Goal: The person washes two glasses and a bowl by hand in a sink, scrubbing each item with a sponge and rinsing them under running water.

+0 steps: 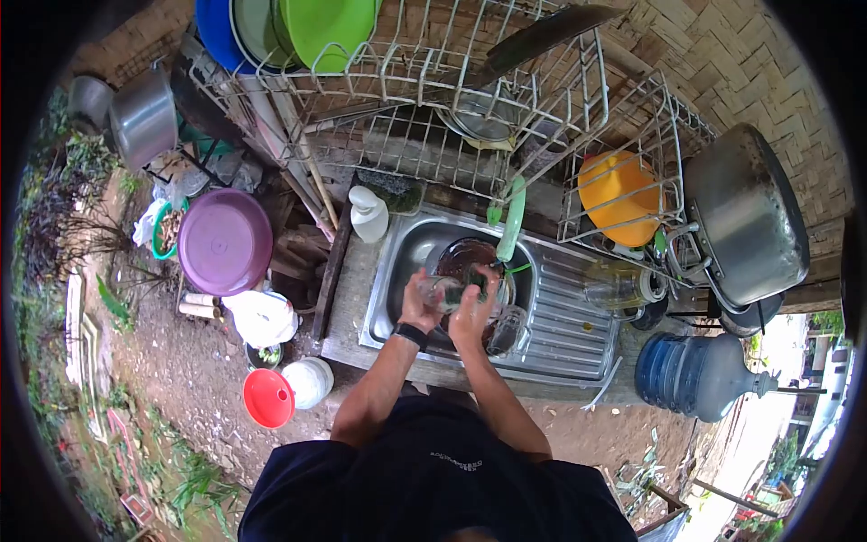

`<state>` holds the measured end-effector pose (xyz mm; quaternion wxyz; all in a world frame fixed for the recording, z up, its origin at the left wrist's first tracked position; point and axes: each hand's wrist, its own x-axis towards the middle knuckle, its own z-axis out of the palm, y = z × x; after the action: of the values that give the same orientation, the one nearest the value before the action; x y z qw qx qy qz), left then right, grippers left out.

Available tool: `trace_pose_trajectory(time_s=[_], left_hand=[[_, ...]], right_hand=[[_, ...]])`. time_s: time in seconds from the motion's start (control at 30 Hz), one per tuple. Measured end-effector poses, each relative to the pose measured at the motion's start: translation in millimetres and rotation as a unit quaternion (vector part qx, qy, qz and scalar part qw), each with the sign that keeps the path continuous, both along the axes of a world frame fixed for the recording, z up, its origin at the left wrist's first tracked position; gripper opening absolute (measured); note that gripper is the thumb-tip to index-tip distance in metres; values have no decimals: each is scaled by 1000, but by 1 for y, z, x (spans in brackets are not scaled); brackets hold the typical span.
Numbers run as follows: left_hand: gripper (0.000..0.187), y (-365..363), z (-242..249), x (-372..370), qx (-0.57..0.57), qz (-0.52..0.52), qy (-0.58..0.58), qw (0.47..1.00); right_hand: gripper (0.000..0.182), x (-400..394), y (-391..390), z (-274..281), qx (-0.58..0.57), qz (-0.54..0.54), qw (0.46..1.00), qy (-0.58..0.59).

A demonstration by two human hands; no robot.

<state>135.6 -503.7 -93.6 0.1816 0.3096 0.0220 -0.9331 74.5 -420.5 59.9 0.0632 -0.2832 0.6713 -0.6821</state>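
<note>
My left hand [418, 305] and my right hand [473, 312] are together over the steel sink [397, 271]. Between them they grip a clear drinking glass [447, 292], held on its side. A black watch band circles my left wrist. Under the hands a dark bowl of water [470, 257] sits in the basin, with another clear glass [508, 327] beside my right hand. A green hose [511, 221] hangs down over the basin from behind.
A white soap bottle [368, 214] stands at the sink's far left corner. A wire dish rack [433, 99] holds green and blue plates, an orange bowl [619, 194] and a big steel pot [745, 217]. A purple basin [225, 241], red funnel [268, 398] and blue water jug [691, 375] stand around.
</note>
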Motion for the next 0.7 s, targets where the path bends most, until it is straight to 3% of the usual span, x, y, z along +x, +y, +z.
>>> trace_pose_trajectory(time_s=[0.1, 0.13, 0.17, 0.27, 0.3, 0.43, 0.53, 0.6, 0.63, 0.7], left_hand=[[37, 21, 71, -7, -57, 96, -74, 991], [36, 14, 62, -6, -47, 91, -25, 994], [35, 8, 52, -4, -35, 84, 22, 996], [35, -7, 68, -9, -10, 54, -39, 998], [29, -8, 65, -10, 13, 52, -56, 997], [15, 7, 87, -17, -41, 36, -24, 998], [14, 4, 85, -17, -51, -14, -54, 997], [12, 5, 79, -13, -49, 12, -15, 999], [11, 7, 76, -12, -48, 23, 6, 999], [12, 9, 70, -8, -38, 34, 25, 998]], right_hand=[[38, 7, 7, -4, 127, 79, 972, 180], [38, 11, 14, 7, 169, 104, 946, 256], [39, 18, 27, 20, 179, 105, 945, 253], [43, 13, 51, 11, 172, 229, 955, 80], [51, 7, 43, 18, 222, 236, 911, 256], [62, -13, 22, -2, 343, 365, 830, 243], [61, -16, 14, -29, 351, 361, 833, 232], [59, -13, 7, -55, 257, 343, 902, -59], [58, -12, 5, -64, 201, 319, 903, -204], [56, -3, 3, -68, 182, 307, 901, -249]])
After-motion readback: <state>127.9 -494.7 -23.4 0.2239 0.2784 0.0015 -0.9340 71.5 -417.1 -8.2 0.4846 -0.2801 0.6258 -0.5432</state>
